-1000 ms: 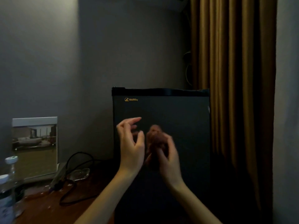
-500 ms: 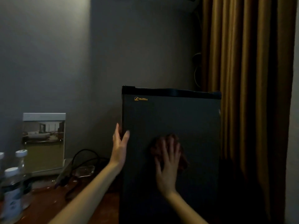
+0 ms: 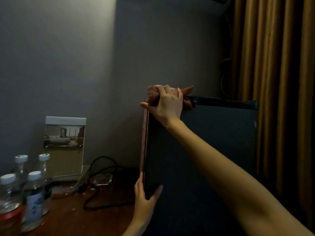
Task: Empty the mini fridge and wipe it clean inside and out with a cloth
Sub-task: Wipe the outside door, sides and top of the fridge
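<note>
- The dark, boxy mini fridge (image 3: 213,150) stands on the reddish-brown wooden tabletop (image 3: 68,218), near the grey wall.
- The step in hand looks like the outside wipe: the right hand (image 3: 167,106) grips a bunched reddish-brown cloth (image 3: 152,95) on the door's top left corner.
- The left hand (image 3: 144,200) clasps the door's left edge low down, thumb on the front.
- The next move probably calls for drawing the cloth along the top edge under steady pressure.
- The fridge is upright, its long axis vertical, with the door facing the person.

The single head-worn camera faces forward at close range, within arm's reach of the mini fridge (image 3: 221,126), roughly level with its top, taking in the grey wall (image 3: 153,48) behind, the desk (image 3: 71,217) lower left and the curtain (image 3: 272,82) right.
</note>
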`<state>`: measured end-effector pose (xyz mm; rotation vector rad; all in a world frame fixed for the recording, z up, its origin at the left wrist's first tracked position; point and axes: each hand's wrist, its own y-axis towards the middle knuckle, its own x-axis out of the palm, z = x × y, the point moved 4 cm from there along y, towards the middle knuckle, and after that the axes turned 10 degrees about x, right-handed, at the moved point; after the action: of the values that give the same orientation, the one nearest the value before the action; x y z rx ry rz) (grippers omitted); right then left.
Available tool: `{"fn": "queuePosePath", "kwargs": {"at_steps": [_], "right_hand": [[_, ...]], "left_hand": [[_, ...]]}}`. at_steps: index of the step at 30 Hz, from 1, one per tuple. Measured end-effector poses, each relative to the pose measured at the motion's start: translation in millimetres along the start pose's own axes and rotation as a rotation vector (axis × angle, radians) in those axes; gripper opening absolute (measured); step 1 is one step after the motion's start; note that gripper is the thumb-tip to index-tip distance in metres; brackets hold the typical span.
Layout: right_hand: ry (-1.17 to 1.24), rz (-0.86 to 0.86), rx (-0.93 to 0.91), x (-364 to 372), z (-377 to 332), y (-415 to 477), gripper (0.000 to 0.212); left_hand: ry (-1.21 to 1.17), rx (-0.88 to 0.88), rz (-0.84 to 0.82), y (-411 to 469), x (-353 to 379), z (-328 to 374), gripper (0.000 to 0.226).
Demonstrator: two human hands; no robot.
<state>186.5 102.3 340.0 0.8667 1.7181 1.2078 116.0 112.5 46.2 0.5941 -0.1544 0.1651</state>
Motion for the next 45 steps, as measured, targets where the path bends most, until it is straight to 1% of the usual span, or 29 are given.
{"fn": "queuePosePath", "kwargs": {"at_steps": [1,2,4,6,8,12,16,20,23,27,30,33,37,39,41,42,43,45], "right_hand": [[-0.037,0.0,-0.011,1.7,-7.9,4.0,0.066],[-0.06,0.003,-0.016,3.0,-13.0,7.0,0.059],[-0.051,0.013,-0.012,4.7,-15.6,9.5,0.05],[-0.017,0.021,-0.021,6.0,-14.0,7.9,0.047],[0.007,0.033,-0.039,6.7,-12.0,7.6,0.046],[0.053,0.068,-0.07,6.2,-9.5,8.9,0.047],[0.084,0.077,-0.097,8.2,-7.8,9.7,0.051],[0.132,0.183,-0.126,-3.7,-8.7,6.1,0.052],[0.162,0.175,-0.169,-16.2,-9.9,0.9,0.052],[0.176,0.163,-0.168,-31.9,-7.5,-2.9,0.05],[0.16,0.107,-0.155,-30.1,-8.0,-3.3,0.049],[0.141,0.101,-0.128,-20.3,-7.6,-0.3,0.047],[0.14,0.032,-0.128,-9.8,-1.8,1.8,0.043],[0.237,0.032,-0.123,-10.1,14.0,-7.7,0.039],[0.306,0.117,-0.038,-11.4,50.9,-34.2,0.045],[0.303,0.164,0.046,-11.9,77.7,-54.4,0.05],[0.283,0.219,0.151,-11.1,111.3,-78.3,0.053],[0.225,0.333,0.427,-10.5,185.4,-133.9,0.059]], "left_hand": [[0.033,0.007,-0.007,-1.5,-0.2,-1.0,0.108],[0.084,0.03,0.0,-4.8,0.7,1.1,0.105],[0.187,0.087,0.063,-11.2,3.8,7.3,0.092],[0.227,0.093,0.148,-14.4,5.9,10.3,0.082],[0.214,0.103,0.234,-13.0,5.3,9.8,0.073],[0.177,0.104,0.308,-10.2,10.5,4.4,0.069],[0.151,0.127,0.426,-9.0,17.4,1.2,0.075],[0.169,0.163,0.508,-19.5,23.5,6.2,0.074],[0.205,0.139,0.509,-32.0,28.5,6.3,0.078],[0.247,0.14,0.516,-47.1,30.3,15.0,0.087],[0.233,0.107,0.445,-46.0,31.0,20.5,0.075],[0.189,0.11,0.362,-36.2,27.0,20.8,0.063],[0.215,0.101,0.305,-21.3,15.5,7.3,0.062],[0.202,0.071,0.295,-12.5,10.4,0.2,0.063],[0.214,0.048,0.272,-6.3,5.9,-2.9,0.063],[0.219,0.047,0.252,-4.2,4.0,-4.7,0.062],[0.216,0.048,0.231,-2.8,2.2,-6.0,0.062],[0.189,0.042,0.2,-4.0,-0.8,-9.2,0.063]]}}
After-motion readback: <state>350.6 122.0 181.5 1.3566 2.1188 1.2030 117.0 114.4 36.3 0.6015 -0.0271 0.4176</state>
